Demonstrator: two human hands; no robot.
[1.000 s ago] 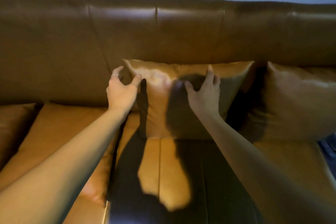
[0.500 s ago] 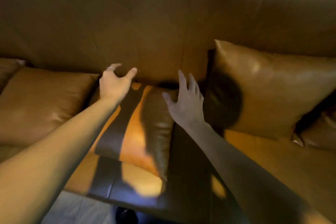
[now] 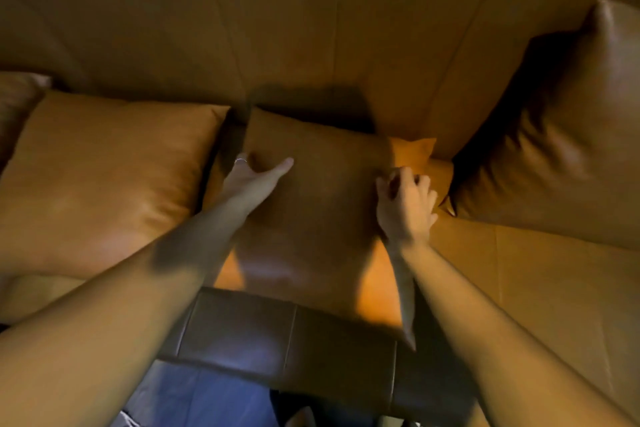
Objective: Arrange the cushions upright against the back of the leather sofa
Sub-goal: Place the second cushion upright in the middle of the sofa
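A tan leather cushion [image 3: 322, 204] lies flat on the sofa seat in the middle of the head view, its far edge near the sofa back [image 3: 294, 28]. My left hand [image 3: 254, 177], with a ring on one finger, grips the cushion's left edge, thumb on top. My right hand [image 3: 405, 204] has its fingers curled into the cushion's right edge. Another cushion [image 3: 100, 177] lies flat on the seat to the left. A third cushion [image 3: 568, 156] stands upright against the sofa back on the right.
The sofa's front edge [image 3: 294, 340] runs below my arms, with bluish floor [image 3: 207, 399] beneath it. A further cushion corner [image 3: 17, 97] shows at the far left. Bare seat [image 3: 536, 288] lies right of the middle cushion.
The view has swung left and down from the upright cushion. Both hands moved onto the flat middle cushion and closed on its left and right edges.
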